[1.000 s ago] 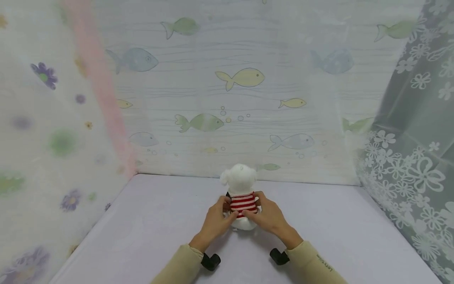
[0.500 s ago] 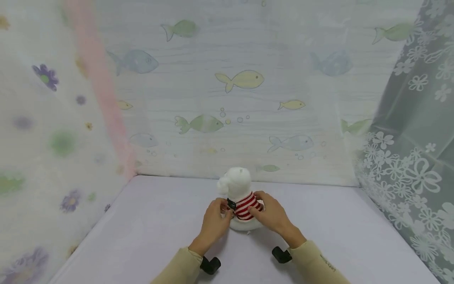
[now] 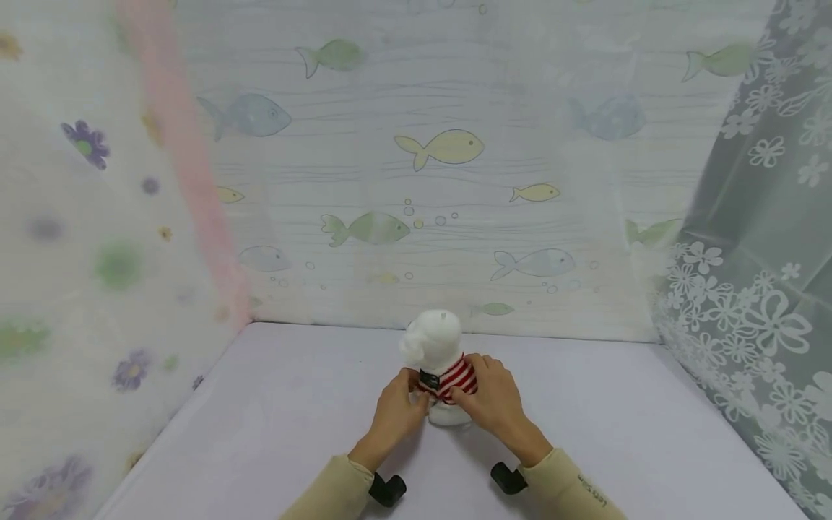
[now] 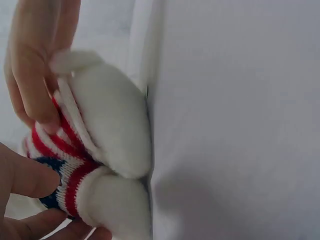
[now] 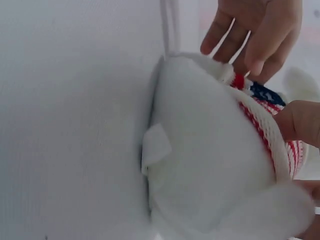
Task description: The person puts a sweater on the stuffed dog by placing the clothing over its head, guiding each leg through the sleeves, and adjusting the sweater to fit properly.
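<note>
A white plush toy (image 3: 434,336) sits upright on the table, its rounded head above a knitted sweater (image 3: 458,377) with red and white stripes and a navy patch. My left hand (image 3: 396,410) holds it at the left side; in the left wrist view the thumb (image 4: 35,177) presses on the navy patch, with fingers curled below. On the opposite side my right hand (image 3: 499,404) grips the sweater, the thumb (image 5: 301,122) lying over the stripes in the right wrist view. The toy's white bottom (image 5: 200,150) meets the table, a small white tag (image 5: 156,147) near it.
The white table (image 3: 312,390) ends at a back curtain (image 3: 448,101) printed with fish. A flowered curtain (image 3: 78,289) hangs on the left, a sheer one with white flowers (image 3: 773,318) on the right. Black devices (image 3: 388,491) sit under both wrists.
The toy has turned from its striped back, so the navy patch now shows beside my left fingers and its head points more leftward. Both hands have stayed on it, shifting slightly.
</note>
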Motion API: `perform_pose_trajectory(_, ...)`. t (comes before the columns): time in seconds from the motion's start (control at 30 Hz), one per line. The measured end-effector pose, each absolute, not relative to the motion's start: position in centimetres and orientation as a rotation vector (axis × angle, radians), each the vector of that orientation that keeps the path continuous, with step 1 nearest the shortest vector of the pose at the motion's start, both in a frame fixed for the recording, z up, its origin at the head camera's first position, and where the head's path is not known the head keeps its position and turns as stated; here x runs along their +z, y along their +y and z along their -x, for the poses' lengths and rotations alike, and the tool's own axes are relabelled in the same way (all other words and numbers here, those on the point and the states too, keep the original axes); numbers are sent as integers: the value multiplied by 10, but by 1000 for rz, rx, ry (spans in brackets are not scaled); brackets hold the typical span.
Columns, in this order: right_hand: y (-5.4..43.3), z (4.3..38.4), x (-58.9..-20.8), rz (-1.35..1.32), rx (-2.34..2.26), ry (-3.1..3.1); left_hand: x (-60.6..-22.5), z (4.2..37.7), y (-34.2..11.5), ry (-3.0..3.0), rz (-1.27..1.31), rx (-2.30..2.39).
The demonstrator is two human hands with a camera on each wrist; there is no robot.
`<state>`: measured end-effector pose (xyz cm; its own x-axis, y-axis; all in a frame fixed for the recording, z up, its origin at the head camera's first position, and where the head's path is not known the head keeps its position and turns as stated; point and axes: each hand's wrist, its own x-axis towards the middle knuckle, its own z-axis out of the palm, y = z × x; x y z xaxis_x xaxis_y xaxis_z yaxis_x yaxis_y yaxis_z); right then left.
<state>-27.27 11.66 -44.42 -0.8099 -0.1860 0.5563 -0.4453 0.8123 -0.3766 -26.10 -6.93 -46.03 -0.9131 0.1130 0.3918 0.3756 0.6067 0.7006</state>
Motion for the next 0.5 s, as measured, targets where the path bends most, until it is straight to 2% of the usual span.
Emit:
perform_pose_trajectory(0.27, 133, 281, -445, -537, 800, -2524, -456, 240, -63, -2609, 593, -1268)
perform_pose_trajectory(0.4, 139, 284, -442, -562, 831, -2575, -455, 246, -75, -2643, 637, -1339)
perform_pose_trajectory(0.5, 140, 282, -438, -556, 861, -2543, -449, 257, -91, -2608, 577, -1351)
